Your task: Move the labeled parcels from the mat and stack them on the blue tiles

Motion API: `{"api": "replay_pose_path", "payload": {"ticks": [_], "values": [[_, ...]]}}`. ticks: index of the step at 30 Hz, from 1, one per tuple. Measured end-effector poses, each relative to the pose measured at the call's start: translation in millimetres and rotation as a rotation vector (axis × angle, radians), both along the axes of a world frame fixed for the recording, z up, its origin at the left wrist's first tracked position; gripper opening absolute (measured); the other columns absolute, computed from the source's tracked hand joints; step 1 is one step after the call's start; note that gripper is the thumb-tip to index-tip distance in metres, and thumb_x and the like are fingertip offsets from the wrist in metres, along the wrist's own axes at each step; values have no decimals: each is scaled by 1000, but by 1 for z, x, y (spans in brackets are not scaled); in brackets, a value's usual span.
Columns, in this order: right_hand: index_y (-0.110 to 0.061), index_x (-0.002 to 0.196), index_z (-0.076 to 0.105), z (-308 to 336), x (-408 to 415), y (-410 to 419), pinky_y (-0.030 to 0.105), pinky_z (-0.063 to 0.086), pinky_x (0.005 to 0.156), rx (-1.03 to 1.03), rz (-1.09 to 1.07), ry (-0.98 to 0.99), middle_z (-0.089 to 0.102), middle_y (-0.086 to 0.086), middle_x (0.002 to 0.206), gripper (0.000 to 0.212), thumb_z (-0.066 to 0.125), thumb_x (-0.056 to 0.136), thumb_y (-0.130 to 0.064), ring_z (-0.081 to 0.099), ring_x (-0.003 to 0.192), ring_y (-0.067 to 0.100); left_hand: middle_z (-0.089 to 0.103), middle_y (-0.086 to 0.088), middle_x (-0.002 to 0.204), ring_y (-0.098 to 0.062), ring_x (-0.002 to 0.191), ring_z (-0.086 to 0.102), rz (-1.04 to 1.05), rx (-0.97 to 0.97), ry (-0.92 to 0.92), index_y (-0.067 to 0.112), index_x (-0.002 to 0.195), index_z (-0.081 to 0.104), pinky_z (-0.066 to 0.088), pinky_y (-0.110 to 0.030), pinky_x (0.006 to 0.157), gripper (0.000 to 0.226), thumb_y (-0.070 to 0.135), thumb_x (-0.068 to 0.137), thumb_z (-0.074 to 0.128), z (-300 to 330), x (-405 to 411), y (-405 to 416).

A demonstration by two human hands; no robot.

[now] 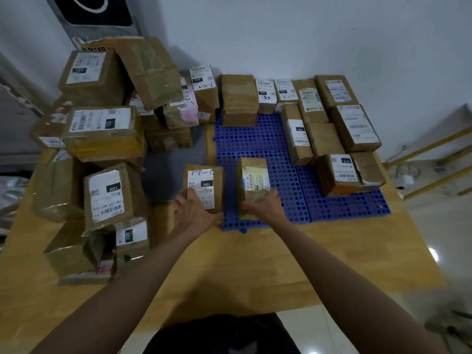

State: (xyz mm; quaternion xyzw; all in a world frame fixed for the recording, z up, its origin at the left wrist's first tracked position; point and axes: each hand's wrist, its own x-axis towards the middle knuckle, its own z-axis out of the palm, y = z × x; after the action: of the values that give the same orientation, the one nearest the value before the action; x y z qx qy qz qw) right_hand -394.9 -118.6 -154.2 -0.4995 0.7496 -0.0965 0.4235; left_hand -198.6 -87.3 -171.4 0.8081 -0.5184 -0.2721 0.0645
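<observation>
Fingers: left hand (194, 209) grips 15H parcel (203, 186), right hand (264, 204) grips S01E parcel (252, 186) | both parcels at near edge of blue tiles (255, 139) | advice: seat each flat, beyond fingers, beside placed rows.

Parcel sorting room: labeled parcels (103, 134) heaped

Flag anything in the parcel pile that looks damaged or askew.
The top parcel in the left pile lies tilted across its neighbours, its tape wrinkled and one cardboard edge torn open. A box at the front left also looks crushed.
</observation>
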Motion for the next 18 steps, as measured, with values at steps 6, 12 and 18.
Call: {"api": "replay_pose_path", "payload": {"ticks": [6,12,18], "values": [[-3,146,16,2,-25,18,43,43,99,-6,-31,-1,30,17,147,105,79,73,-45,41,130,34,33,-14,126,-35,118,36,-83,-1,41,18,135,21,43,-43,90,117,74,46,75,7,-29,1],[-10,144,19,15,-84,26,41,50,94,19,-10,62,20,14,142,103,83,69,-40,41,123,34,33,-16,125,-37,118,37,-170,-21,46,18,136,21,44,-42,85,115,71,50,75,16,-57,-11],[-13,140,26,23,-157,22,46,45,103,-15,86,128,24,9,135,97,86,68,-39,39,126,32,30,-18,131,-39,123,35,-215,-20,38,18,138,19,43,-45,89,116,74,53,75,28,-91,-24]]}}
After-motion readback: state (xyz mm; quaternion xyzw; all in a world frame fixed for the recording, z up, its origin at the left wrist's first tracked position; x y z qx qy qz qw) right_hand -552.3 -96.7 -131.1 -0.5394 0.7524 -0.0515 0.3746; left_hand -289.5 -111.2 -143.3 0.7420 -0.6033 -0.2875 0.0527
